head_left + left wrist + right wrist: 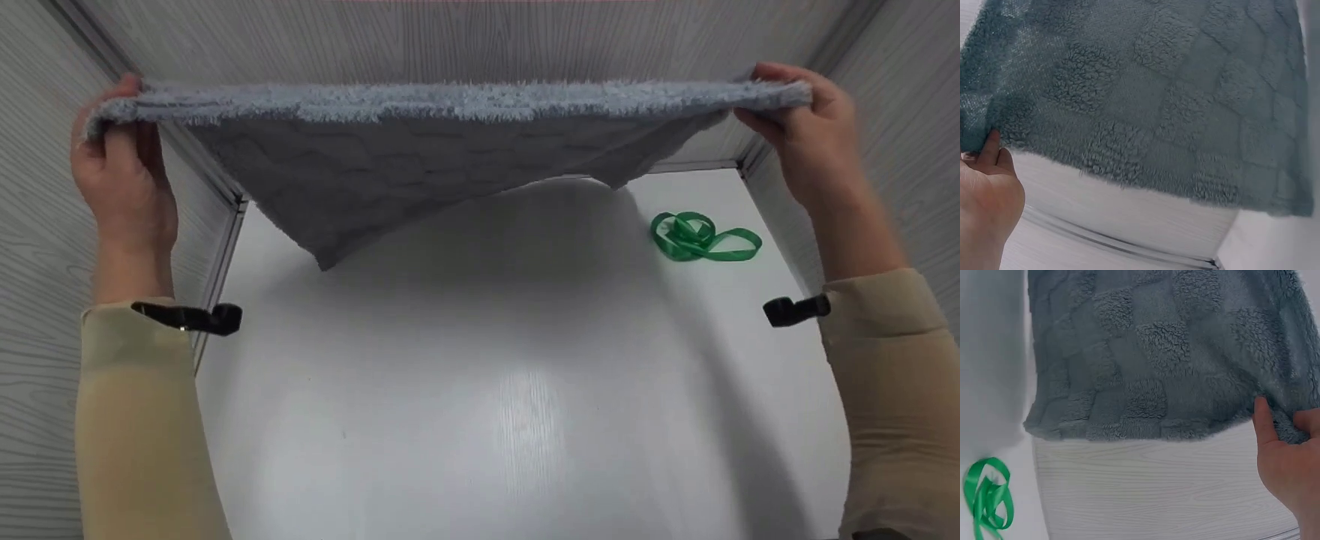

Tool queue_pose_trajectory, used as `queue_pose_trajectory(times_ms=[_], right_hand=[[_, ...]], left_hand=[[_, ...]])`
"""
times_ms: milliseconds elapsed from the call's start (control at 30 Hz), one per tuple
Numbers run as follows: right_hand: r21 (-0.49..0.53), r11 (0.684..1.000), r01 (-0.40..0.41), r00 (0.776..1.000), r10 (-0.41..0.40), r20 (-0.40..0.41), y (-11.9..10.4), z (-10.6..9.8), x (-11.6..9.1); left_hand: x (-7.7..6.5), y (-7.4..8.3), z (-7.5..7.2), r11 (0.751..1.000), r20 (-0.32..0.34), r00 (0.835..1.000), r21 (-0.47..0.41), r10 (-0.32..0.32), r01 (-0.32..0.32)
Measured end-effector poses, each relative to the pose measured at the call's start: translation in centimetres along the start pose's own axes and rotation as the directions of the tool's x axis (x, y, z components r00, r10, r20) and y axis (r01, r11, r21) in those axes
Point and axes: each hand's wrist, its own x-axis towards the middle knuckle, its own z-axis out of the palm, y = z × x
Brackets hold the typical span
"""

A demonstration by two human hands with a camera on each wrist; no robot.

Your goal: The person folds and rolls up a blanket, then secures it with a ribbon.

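A grey-blue plush towel (450, 142) with a checkered pile hangs stretched between my two hands, above the white table. My left hand (124, 172) grips its left end, fingers curled over the fluffy edge. At the other end my right hand (814, 135) pinches the towel's corner between thumb and fingers. In the left wrist view the towel (1145, 107) spreads out from the left hand (988, 191), its checks plain to see. The right wrist view shows the cloth (1129, 360) bunched where the right hand (1292, 467) holds it.
A loosely looped green ribbon (686, 238) lies on the right side of the white tabletop (487, 397). Grey wood-grain panels stand behind (480, 37) and on both sides. The towel casts a shadow on the table.
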Motion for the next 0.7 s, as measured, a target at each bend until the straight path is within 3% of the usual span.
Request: queue_pose_trajectory(times_ms=[67, 133, 200, 267, 300, 367, 433, 500, 567, 633, 667, 700], right_hand=[[-0.162, 0.987, 0.026, 0.998, -0.017, 0.053, 0.8, -1.1, -1.5], [-0.341, 0.938, 0.058, 0.993, -0.020, 0.113, 1.6, -2.2, -3.1], [-0.531, 0.843, 0.079, 0.987, 0.009, 0.162, 2.2, -3.1, -4.4], [-0.687, 0.724, 0.070, 0.979, 0.082, 0.187, 2.9, -3.9, -5.5], [-0.753, 0.655, 0.061, 0.974, 0.125, 0.188, 3.3, -4.2, -6.0], [-0.843, 0.538, 0.027, 0.958, 0.227, 0.175, 4.3, -4.8, -6.8], [-0.886, 0.464, 0.000, 0.930, 0.324, 0.170, 5.4, -5.4, -7.6], [-0.910, 0.414, 0.020, 0.896, 0.397, 0.200, 6.7, -6.0, -8.3], [-0.917, 0.396, 0.047, 0.847, 0.471, 0.247, 8.0, -6.6, -8.9], [-0.913, 0.402, 0.067, 0.787, 0.541, 0.296, 9.4, -7.1, -9.6], [-0.911, 0.405, 0.074, 0.754, 0.575, 0.317, 10.1, -7.3, -9.9], [-0.910, 0.408, 0.078, 0.720, 0.608, 0.334, 10.8, -7.5, -10.3]], left_hand=[[-1.2, -0.4, -1.7, 0.998, -0.004, 0.998, -0.028, -0.055, 0.055], [-2.3, -0.7, -3.5, 0.992, -0.005, 0.994, -0.056, -0.110, 0.109], [-3.5, -0.9, -5.3, 0.987, 0.013, 0.987, 0.003, -0.161, 0.161], [-4.7, -1.0, -7.2, 0.973, 0.028, 0.977, 0.101, -0.211, 0.207], [-5.2, -1.0, -8.2, 0.959, 0.036, 0.970, 0.165, -0.242, 0.233], [-6.3, -1.0, -10.2, 0.905, 0.050, 0.943, 0.302, -0.328, 0.299], [-7.4, -1.0, -12.1, 0.822, 0.055, 0.902, 0.439, -0.427, 0.362], [-8.4, -0.9, -14.0, 0.701, 0.053, 0.840, 0.582, -0.539, 0.413], [-9.4, -0.7, -15.6, 0.534, 0.036, 0.765, 0.738, -0.643, 0.413], [-10.3, -0.7, -17.1, 0.376, 0.026, 0.688, 0.852, -0.725, 0.364], [-10.8, -0.8, -17.8, 0.310, 0.021, 0.651, 0.890, -0.759, 0.333], [-11.2, -0.9, -18.3, 0.261, 0.019, 0.618, 0.916, -0.786, 0.304]])
